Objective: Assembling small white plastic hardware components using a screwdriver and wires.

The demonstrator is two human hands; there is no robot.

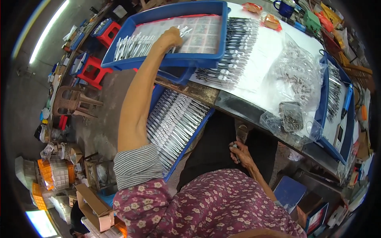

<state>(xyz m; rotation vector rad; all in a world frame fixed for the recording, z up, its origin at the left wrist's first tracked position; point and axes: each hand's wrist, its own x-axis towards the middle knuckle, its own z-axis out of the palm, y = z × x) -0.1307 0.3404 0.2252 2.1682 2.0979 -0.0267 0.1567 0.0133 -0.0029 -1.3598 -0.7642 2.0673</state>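
Observation:
My left arm stretches up to a blue tray (190, 61) at the table's far left. There my left hand (170, 39) is closed around slim silver metal pieces (185, 31), whose ends stick out beside the fingers. More such pieces (133, 47) stand in a row at the tray's left, next to a pale sheet with a grid of squares (204, 33). Low over my lap, my right hand (243, 154) is closed on a small metal piece (235, 146), mostly covered by the fingers; its kind cannot be made out.
Below the table edge, a blue tray holds rows of silver metal pieces (174, 123). Dark metal pieces (234, 51) lie stacked on the white tabletop (260, 65), beside a clear bag of parts (295, 79) and a box of small parts (291, 119). Another blue tray (349, 131) sits right.

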